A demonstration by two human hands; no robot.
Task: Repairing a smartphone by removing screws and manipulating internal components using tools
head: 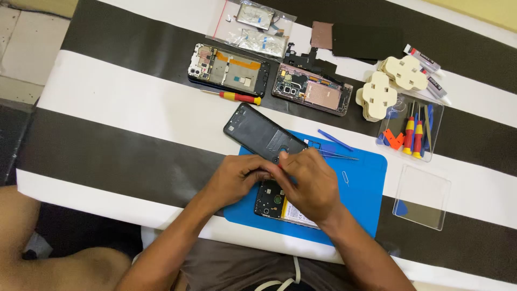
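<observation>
The opened phone point(276, 203) lay on the blue mat point(361, 188), at about six o'clock from the table's middle, its circuit board and battery exposed. Both hands met over its upper end. The left hand point(231, 180) pinched down on the phone's top edge, fingers curled. The right hand point(312, 186) covered the phone's right side, its fingertips closed together against the left hand's; whether they gripped a tool I could not tell. The black back cover point(261, 133) rested tilted at twelve o'clock of the hands, touching the mat's corner. Tweezers point(339, 157) lay at two o'clock. A red and yellow screwdriver point(239, 97) lay at eleven o'clock, well apart.
</observation>
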